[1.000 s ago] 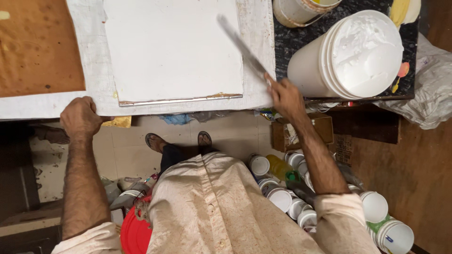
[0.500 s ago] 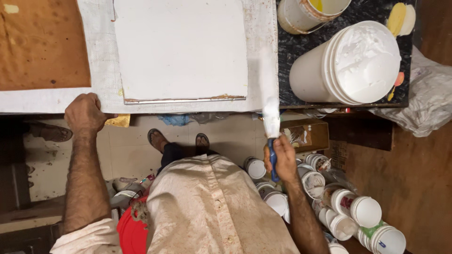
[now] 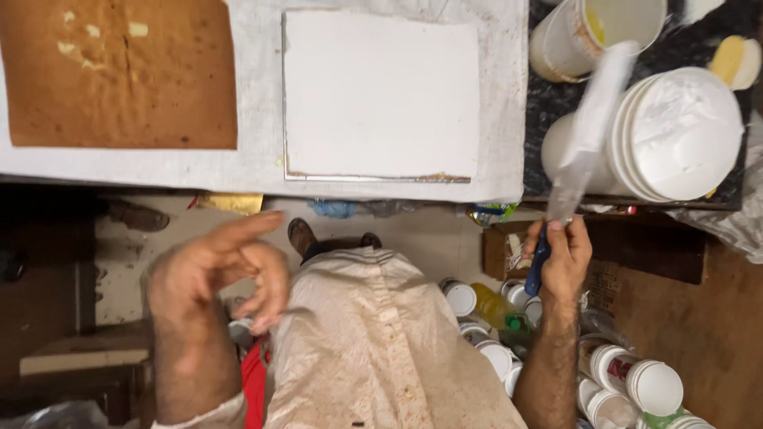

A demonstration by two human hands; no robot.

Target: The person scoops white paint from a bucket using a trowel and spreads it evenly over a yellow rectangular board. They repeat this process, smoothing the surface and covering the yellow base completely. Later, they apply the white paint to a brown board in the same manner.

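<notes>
I judge we're between frosting passes: my right hand (image 3: 563, 258) grips the palette knife (image 3: 584, 139) beside the white bucket (image 3: 675, 135), while my left hand (image 3: 211, 278) hangs loosely spread, so next I should load cream.

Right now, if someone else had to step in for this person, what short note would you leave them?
Right hand: closed on the blue handle of a long spatula, blade smeared white and raised over the tub of white cream.
Left hand: empty, fingers loose, lifted off the table.
White-coated square slab lies flat on the white-covered table; bare brown sponge sheet lies to its left, uncoated.
Done: the square's top looks fully white.
Left: its front edge shows brown; the brown sheet is untouched.
</notes>
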